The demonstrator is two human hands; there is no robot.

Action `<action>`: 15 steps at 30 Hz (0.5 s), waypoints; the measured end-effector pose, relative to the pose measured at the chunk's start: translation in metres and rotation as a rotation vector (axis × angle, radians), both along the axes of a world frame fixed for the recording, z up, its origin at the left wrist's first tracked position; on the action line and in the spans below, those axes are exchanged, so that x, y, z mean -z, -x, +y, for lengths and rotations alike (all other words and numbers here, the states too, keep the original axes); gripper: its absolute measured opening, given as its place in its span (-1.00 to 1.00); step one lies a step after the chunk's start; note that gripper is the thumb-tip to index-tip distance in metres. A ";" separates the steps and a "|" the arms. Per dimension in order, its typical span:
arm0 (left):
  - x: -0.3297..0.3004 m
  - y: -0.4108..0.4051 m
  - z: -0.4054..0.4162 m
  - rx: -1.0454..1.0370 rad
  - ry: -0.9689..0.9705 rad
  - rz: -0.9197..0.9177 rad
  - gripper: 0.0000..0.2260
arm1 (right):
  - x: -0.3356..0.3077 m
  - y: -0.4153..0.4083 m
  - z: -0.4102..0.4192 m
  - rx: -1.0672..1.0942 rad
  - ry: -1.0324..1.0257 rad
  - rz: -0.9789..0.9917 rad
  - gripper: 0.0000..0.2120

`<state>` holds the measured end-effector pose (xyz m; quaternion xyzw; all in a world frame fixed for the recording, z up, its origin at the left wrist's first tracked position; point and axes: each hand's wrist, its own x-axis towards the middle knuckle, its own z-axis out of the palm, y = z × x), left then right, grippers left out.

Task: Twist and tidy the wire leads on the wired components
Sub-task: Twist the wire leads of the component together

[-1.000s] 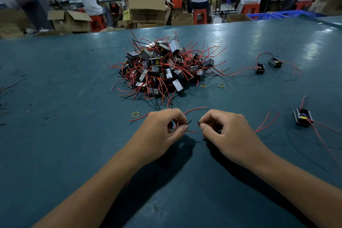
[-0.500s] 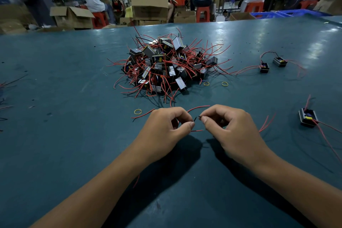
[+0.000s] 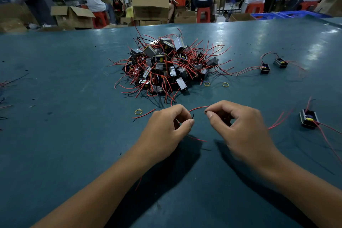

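Hands (image 3: 203, 127) pinch red leads (image 3: 199, 107) — component heap (image 3: 168, 66) beyond, rubber bands (image 3: 138, 111) nearby.

Just beyond the left hand (image 3: 167, 131) a red wire lead (image 3: 199, 107) with a black tip; further beyond, the pile (image 3: 166, 68) of black-and-silver components tangled in red; small yellow rings (image 3: 138, 111) on the dark teal table (image 3: 64, 135)

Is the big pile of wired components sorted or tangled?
Tangled: the pile is a loose heap, its red leads sticking out every way.
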<state>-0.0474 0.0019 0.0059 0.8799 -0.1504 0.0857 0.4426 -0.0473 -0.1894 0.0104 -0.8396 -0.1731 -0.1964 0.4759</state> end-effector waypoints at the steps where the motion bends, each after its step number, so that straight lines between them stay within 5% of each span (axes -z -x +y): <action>1: 0.000 0.000 0.000 -0.003 0.005 0.010 -0.89 | -0.003 0.001 -0.001 0.011 0.007 -0.026 -0.88; 12: -0.002 0.002 -0.001 -0.008 0.045 0.025 -0.88 | 0.003 0.014 0.012 -0.130 0.049 0.332 -0.82; 15: -0.001 0.001 -0.001 -0.006 0.056 0.022 -0.88 | 0.007 0.007 0.010 -0.052 0.077 0.298 -0.85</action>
